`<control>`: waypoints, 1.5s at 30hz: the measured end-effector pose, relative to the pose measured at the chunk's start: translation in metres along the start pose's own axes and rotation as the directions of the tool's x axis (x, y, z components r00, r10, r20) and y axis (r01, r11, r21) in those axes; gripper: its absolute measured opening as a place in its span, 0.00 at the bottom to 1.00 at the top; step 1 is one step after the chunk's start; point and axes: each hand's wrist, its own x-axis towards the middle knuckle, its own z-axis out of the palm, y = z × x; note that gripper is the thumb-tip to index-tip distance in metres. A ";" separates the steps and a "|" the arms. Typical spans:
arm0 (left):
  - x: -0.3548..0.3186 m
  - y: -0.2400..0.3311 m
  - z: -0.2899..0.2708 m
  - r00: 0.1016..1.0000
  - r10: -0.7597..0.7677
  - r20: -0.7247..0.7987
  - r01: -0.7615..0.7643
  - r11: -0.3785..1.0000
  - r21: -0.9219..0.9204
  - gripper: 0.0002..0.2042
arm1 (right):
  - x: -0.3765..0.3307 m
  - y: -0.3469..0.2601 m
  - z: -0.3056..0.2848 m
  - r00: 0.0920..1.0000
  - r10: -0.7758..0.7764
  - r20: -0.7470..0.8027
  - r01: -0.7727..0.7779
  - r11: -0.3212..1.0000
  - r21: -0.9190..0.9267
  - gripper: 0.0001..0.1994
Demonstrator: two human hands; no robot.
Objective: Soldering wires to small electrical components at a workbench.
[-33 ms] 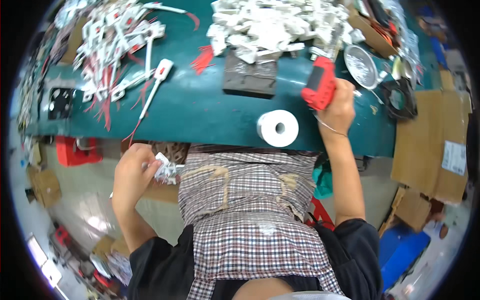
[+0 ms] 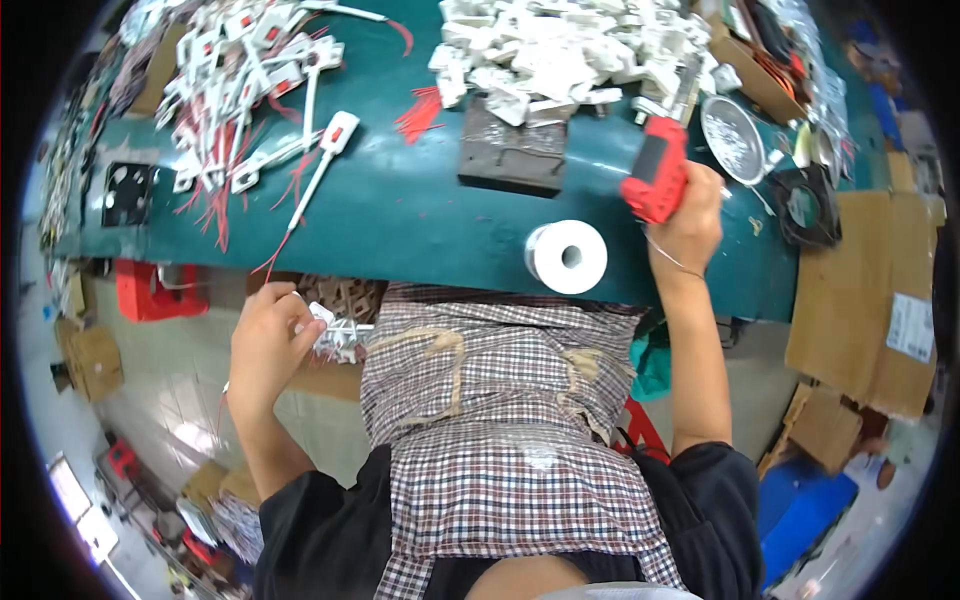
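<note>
My right hand grips a red and black handheld power tool above the table's right side. A thin cord loops at that wrist. My left hand is closed just off the front edge, with a white plastic part showing by the thumb. A thin white end sticks out behind this hand; the fingers hide the rest. Past it on the table lies a white housing with a red piece, a white stem and red wires. A white roll stands near the edge, in front of a dark block.
Piled at the back are white plastic parts and, at left, wired white pieces. A bowl of small parts and a black fan sit at right. Cardboard stands beside the table; a red stool is below, left.
The whole view has shifted slightly, so the table's things appear a little farther right. My right hand still holds the tool, and my left hand has hardly moved.
</note>
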 end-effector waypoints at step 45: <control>0.087 0.133 0.012 0.996 0.070 -0.049 -0.061 0.186 -0.981 0.19 | 0.015 -0.131 -0.073 0.882 0.242 0.404 -0.471 0.481 0.740 0.25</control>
